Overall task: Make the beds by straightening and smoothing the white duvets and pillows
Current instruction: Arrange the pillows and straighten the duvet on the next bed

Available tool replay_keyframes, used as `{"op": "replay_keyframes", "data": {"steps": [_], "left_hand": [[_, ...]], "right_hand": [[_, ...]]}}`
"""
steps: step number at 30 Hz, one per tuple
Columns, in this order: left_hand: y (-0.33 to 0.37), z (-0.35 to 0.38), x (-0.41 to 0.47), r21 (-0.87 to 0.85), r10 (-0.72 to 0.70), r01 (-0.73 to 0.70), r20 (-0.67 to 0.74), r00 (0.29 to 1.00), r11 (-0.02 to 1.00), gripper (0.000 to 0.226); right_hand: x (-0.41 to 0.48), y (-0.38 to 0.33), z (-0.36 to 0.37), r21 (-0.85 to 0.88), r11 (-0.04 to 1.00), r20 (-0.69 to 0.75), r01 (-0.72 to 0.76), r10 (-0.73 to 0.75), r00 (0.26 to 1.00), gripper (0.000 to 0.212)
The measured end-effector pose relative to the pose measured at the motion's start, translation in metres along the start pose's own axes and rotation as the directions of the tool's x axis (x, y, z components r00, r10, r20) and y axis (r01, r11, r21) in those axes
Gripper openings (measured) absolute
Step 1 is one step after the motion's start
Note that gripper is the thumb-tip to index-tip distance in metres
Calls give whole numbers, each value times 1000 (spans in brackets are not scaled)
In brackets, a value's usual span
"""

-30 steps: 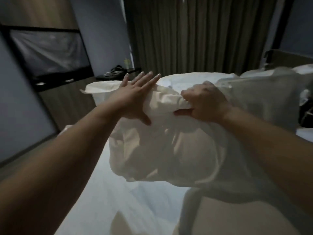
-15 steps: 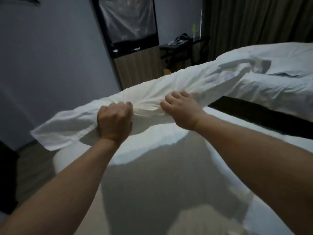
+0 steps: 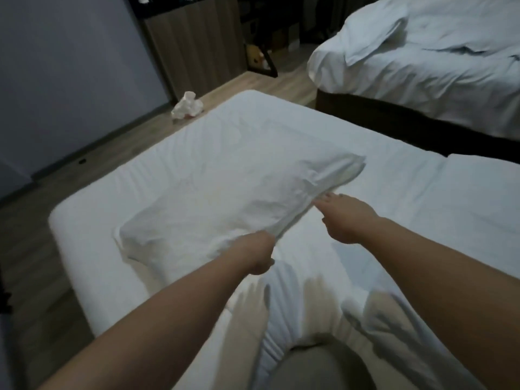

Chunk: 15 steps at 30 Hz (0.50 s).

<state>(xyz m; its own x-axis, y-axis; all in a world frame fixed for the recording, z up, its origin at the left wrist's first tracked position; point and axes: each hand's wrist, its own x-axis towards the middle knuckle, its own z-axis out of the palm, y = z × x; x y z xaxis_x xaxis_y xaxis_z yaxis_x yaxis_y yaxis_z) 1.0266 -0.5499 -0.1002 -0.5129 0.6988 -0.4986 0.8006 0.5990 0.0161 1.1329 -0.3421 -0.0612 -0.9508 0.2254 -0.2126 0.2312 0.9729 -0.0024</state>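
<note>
Pillow (image 3: 225, 204) is seen lying flat on the near bed (image 3: 408, 192), centre of frame, its long axis slanted from lower left to upper right. The case is creased, and its open flap end points to the upper right.

Left hand (image 3: 260, 254) is placed at the pillow's near lower edge, just below frame centre. Fingers are folded out of view against the fabric, and the edge appears to be gripped. This part of the frame is motion-blurred.

Right hand (image 3: 347, 219) is held right of centre, spread flat with fingers straight and close together. Fingertips (image 3: 323, 202) are laid at the pillow's right-hand edge, touching it or just short of it; which cannot be told. Nothing is held in this hand.

Bunched white bedding (image 3: 284, 311) is noted in the lower middle, between the forearms, blurred.

A second bed (image 3: 422, 88) is seen in the upper right, well apart from the near one, with a rumpled white duvet (image 3: 464, 29) and another pillow (image 3: 377, 43) on it. A crumpled white object (image 3: 187, 105) is noted on the wooden floor (image 3: 84, 170) in the upper left, near a wood-panelled cabinet (image 3: 197, 43).
</note>
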Motion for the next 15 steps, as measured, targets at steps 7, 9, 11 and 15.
{"op": "replay_keyframes", "data": {"steps": [7, 9, 11, 15], "left_hand": [[138, -67, 18, -2, 311, -322, -250, 917, 947, 45], [201, -82, 16, 20, 439, -456, -305, 845, 890, 41], [265, -93, 10, 51, 550, -568, -337, 764, 821, 38], [373, -98, -8, 138, 709, -709, -316, 631, 692, 42]], "right_hand": [[-104, 123, -17, 64, 919, -125, -390, 395, 910, 54], [-154, 157, -10, 156, 832, -110, -532, 550, 828, 54], [-206, 189, 5, 246, 726, -83, -642, 676, 732, 55], [-308, 246, 45, 335, 549, 26, -766, 807, 590, 57]]}}
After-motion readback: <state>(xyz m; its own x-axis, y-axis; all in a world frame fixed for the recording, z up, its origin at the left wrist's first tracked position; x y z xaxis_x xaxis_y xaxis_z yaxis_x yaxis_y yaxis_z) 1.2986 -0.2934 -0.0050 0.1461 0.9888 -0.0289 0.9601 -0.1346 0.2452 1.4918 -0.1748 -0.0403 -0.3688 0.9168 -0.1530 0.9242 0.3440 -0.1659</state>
